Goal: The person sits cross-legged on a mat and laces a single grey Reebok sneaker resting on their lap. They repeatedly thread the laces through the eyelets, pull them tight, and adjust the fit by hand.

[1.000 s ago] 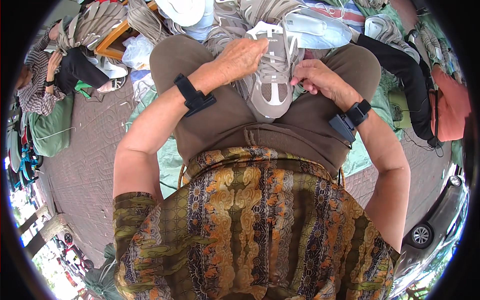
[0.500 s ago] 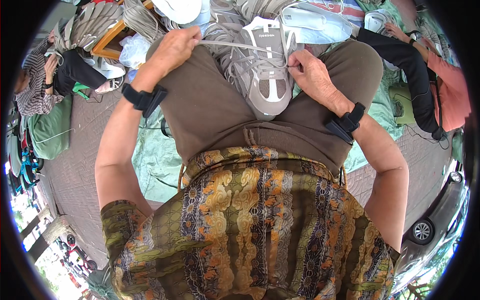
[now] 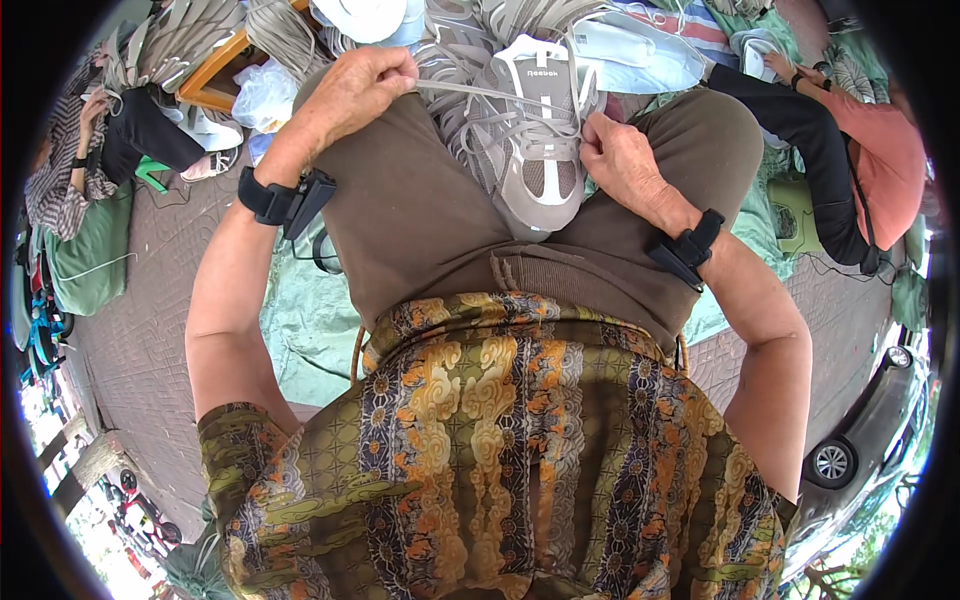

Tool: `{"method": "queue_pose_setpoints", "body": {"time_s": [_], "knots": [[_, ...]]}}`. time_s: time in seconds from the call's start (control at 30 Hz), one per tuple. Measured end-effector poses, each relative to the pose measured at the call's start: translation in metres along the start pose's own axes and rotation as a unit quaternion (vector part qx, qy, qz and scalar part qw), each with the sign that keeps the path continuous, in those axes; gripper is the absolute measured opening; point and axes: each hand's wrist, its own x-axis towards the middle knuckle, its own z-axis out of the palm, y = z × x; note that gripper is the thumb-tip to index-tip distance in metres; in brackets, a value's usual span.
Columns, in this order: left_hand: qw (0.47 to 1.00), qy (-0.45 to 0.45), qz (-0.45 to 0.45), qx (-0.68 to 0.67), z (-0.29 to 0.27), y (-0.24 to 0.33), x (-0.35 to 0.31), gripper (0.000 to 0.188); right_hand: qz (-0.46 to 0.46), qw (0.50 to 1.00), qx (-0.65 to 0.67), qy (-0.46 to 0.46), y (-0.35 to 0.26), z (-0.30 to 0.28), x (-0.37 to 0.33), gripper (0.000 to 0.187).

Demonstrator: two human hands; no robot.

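Note:
A grey-and-white sneaker (image 3: 540,195) rests between my thighs, toe toward me. From it a flat grey shoelace (image 3: 465,91) stretches left, nearly taut. My left hand (image 3: 358,98) pinches that end above my left knee. At the shoe's right eyelet edge, my right hand (image 3: 626,165) is closed, thumb and forefinger pressed together on the lace; the fingertips partly hide what they grip. More loose loops of lace lie over the tongue and along the shoe's left side.
Beyond my knees lie bundles of grey laces (image 3: 190,45), a wooden frame (image 3: 215,75), a clear plastic bag (image 3: 263,97) and pale blue packaging (image 3: 640,50). People sit at both sides, one in a salmon top (image 3: 885,165). A green sheet (image 3: 310,330) covers paving under me.
The view has shifted slightly. My left hand has come a little to the right, and the lace still stretches from it. My right hand has shifted slightly down and right beside the shoe.

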Motion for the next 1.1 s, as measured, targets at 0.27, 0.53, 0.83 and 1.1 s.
{"method": "queue_pose_setpoints", "body": {"time_s": [0.27, 0.53, 0.83, 1.1], "knots": [[0.999, -0.029, -0.028, -0.002, -0.002, 0.007, -0.005, 0.008, 0.141, 0.933, 0.303, -0.135, 0.008, -0.019, -0.001, 0.011], [0.992, -0.089, -0.063, -0.056, -0.011, 0.019, -0.017, 0.008, -0.074, 0.992, -0.005, 0.107, 0.008, -0.027, 0.010, 0.010], [0.971, -0.151, -0.099, -0.154, -0.012, 0.016, -0.023, 0.012, 0.156, 0.913, 0.365, 0.092, -0.014, -0.027, 0.029, 0.012], [0.927, -0.161, -0.176, -0.289, -0.031, 0.005, -0.049, 0.013, 0.075, 0.982, 0.096, 0.146, 0.000, -0.018, 0.006, 0.010]]}}
